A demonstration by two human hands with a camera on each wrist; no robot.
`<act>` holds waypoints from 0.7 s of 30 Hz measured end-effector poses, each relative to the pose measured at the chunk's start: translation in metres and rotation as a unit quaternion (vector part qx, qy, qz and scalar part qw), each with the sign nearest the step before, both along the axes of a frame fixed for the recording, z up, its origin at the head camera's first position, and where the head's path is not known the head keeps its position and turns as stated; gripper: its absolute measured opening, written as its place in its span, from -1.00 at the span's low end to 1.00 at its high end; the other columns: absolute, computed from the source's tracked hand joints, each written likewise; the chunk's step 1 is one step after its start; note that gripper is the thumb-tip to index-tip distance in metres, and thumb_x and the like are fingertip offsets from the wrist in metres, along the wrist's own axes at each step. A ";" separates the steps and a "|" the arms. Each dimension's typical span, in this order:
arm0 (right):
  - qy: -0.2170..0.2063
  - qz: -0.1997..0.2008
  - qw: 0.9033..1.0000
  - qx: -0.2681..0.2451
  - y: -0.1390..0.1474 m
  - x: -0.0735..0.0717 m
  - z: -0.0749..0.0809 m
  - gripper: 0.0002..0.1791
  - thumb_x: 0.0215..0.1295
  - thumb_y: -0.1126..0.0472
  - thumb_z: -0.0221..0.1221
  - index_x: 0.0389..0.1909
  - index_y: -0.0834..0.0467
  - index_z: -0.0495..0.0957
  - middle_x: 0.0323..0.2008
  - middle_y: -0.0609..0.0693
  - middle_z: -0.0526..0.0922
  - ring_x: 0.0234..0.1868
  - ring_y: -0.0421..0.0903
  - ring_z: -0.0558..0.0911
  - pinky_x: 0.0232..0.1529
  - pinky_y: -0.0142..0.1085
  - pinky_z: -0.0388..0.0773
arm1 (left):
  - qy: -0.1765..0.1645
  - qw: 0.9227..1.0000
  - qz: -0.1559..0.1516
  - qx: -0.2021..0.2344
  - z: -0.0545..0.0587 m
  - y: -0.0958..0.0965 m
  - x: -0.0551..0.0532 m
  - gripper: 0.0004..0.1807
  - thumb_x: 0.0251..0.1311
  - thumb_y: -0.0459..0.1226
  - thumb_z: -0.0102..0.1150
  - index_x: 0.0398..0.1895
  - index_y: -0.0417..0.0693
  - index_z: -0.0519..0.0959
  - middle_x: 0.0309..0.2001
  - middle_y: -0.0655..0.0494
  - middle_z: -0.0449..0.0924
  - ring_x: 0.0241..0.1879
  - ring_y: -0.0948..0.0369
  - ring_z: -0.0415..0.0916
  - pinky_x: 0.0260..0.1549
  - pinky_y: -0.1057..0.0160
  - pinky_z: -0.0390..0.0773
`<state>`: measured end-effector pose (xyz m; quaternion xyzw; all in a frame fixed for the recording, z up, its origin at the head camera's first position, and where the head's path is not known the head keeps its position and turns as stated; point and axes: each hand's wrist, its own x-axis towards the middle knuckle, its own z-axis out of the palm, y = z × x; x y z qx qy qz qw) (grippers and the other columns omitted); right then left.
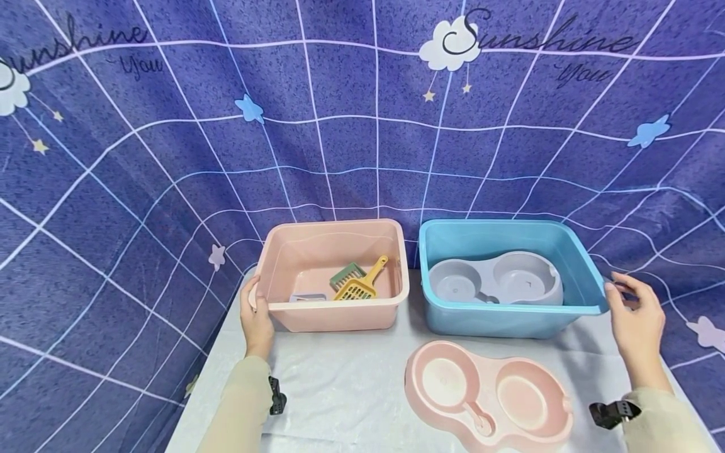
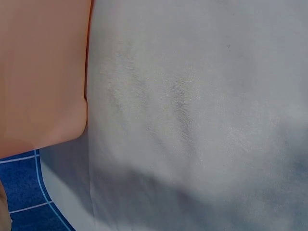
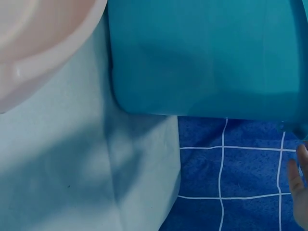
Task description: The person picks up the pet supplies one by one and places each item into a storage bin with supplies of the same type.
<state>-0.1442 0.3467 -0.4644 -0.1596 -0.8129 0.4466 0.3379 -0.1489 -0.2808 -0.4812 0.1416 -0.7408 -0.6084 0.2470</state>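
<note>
The left hand (image 1: 258,324) is gripping the pink bin (image 1: 342,318) at its near left corner; a yellow scoop (image 1: 368,282) is lying inside. The right hand (image 1: 640,314) is bending its fingers at the near right corner of the blue bin (image 1: 493,322), whether gripping I cannot tell. A grey bowl (image 1: 487,274) is sitting inside it, a pink bowl (image 1: 488,387) lying before it.
</note>
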 end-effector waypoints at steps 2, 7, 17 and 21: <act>-0.022 0.001 1.000 -0.021 0.002 -0.002 0.000 -0.64 0.35 0.17 0.21 0.15 0.09 0.62 -0.24 -0.49 0.47 -0.36 -0.55 0.46 -0.30 -0.68 0.33 | -0.001 1.000 0.000 0.000 0.000 0.000 0.000 -0.53 0.45 -0.31 -0.22 0.39 -0.10 0.32 0.43 -0.01 0.25 0.39 0.01 0.20 0.39 0.06 0.20; -0.032 0.021 0.993 -0.116 0.006 -0.008 -0.002 -0.66 0.37 0.22 0.20 0.15 0.03 0.62 -0.22 -0.42 0.57 -0.24 -0.48 0.52 -0.23 -0.68 0.36 | -0.009 1.000 -0.004 0.000 0.004 0.003 0.002 -0.52 0.46 -0.31 -0.24 0.40 -0.08 0.30 0.44 -0.01 0.23 0.40 0.01 0.18 0.40 0.06 0.19; -0.013 0.067 0.976 -0.208 0.009 -0.014 -0.010 -0.65 0.40 0.31 0.16 0.16 0.08 0.61 -0.19 -0.40 0.64 -0.14 -0.46 0.55 -0.12 -0.70 0.34 | -0.006 1.000 -0.005 -0.003 -0.007 -0.003 -0.004 -0.53 0.49 -0.27 -0.25 0.42 -0.05 0.29 0.46 0.01 0.20 0.43 0.00 0.14 0.42 0.04 0.15; -0.039 0.070 0.977 -0.198 0.008 -0.014 -0.012 -0.63 0.42 0.24 0.15 0.22 0.02 0.58 -0.16 -0.43 0.60 -0.09 -0.48 0.52 -0.09 -0.71 0.34 | -0.004 1.000 0.000 -0.003 -0.023 -0.011 -0.012 -0.54 0.50 -0.23 -0.26 0.42 0.07 0.30 0.46 0.10 0.20 0.44 0.06 0.13 0.42 0.07 0.13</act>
